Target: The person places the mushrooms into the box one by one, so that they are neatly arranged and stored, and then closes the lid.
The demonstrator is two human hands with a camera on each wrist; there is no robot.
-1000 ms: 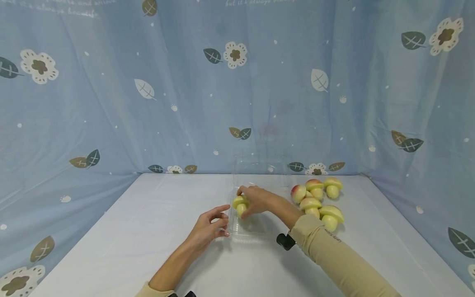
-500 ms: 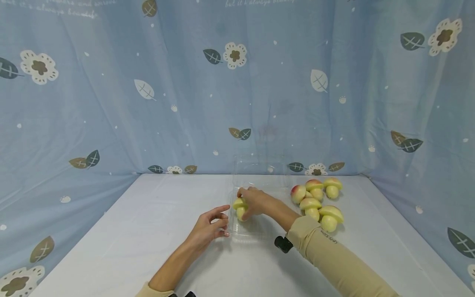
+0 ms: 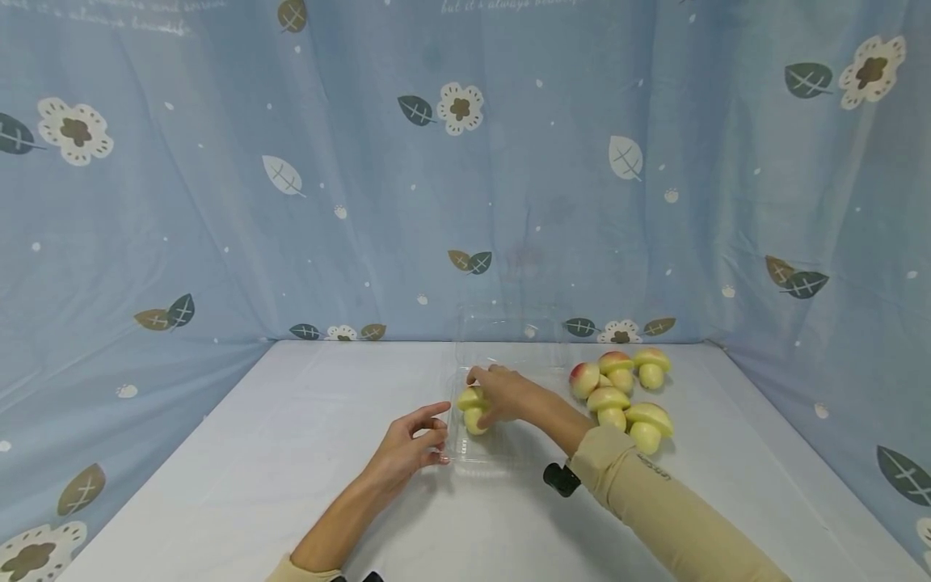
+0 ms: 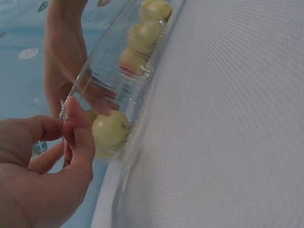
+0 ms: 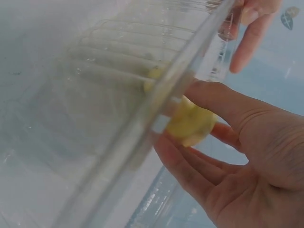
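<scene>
A yellow-green mushroom [image 3: 475, 418] stands cap up at the left side of a clear plastic box [image 3: 494, 460]. My right hand [image 3: 507, 394] reaches in from the right and grips the mushroom between thumb and fingers. In the right wrist view, the box wall partly covers this yellow mushroom [image 5: 192, 124]. My left hand [image 3: 409, 443] is at the box's left edge. The left wrist view shows the left thumb and index finger pinching the rim [image 4: 78, 80] of the box.
Several more mushrooms [image 3: 611, 402], some with red-tinged caps, lie grouped to the right of the box. The clear lid [image 3: 512, 331] stands raised at the back. A blue patterned curtain [image 3: 364, 202] surrounds the white table [image 3: 291, 453].
My right hand and the mushroom have shifted very slightly toward the near side of the box. The left hand stays where it was.
</scene>
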